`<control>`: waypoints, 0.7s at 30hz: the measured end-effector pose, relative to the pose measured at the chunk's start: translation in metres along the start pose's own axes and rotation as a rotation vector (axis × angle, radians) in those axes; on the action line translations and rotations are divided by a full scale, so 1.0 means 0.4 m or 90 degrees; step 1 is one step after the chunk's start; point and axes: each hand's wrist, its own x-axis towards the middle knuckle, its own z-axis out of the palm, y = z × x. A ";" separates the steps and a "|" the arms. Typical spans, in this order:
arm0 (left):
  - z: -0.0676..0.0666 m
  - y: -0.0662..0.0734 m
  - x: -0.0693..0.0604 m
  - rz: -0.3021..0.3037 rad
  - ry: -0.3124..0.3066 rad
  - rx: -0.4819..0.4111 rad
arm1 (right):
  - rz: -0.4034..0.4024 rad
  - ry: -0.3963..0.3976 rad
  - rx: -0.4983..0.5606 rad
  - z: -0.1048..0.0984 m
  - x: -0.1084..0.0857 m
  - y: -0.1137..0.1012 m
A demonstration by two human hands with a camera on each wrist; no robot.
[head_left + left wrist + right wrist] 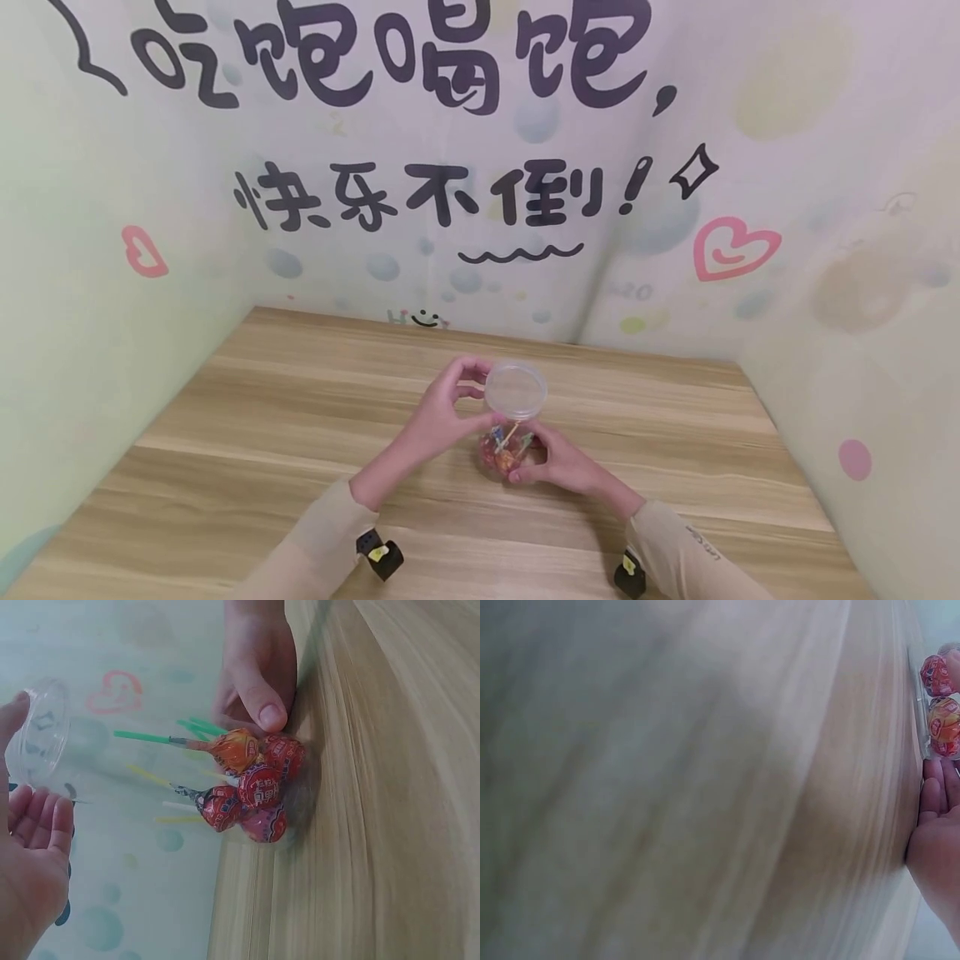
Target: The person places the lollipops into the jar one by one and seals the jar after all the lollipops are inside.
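Note:
A clear round jar (pixel 487 473) stands upright on the table, with several wrapped lollipops inside. Red wrappers and one orange lollipop (pixel 236 750) show in the left wrist view, their green, yellow and white sticks pointing up. My right hand (pixel 570 463) grips the jar from the right, thumb on the near side. Above the jar's mouth, apart from the lollipop sticks, is a clear round lid (pixel 516 390). My left hand (pixel 442 412) holds that lid by its edge between thumb and fingers. The right wrist view catches only part of the jar and right hand.
A wood-grain table (pixel 300 400) spreads around the jar on all sides. Behind it rises a printed wall (pixel 360 283) with dark lettering and pink hearts, and side walls flank the table left and right.

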 end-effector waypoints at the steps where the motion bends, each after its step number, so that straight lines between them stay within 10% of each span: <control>1: 0.001 0.001 0.001 0.000 0.004 0.002 | 0.001 0.001 0.000 0.000 0.000 -0.001; 21: -0.022 -0.011 0.017 0.041 -0.076 -0.064 | 0.002 -0.008 -0.001 -0.002 0.000 0.002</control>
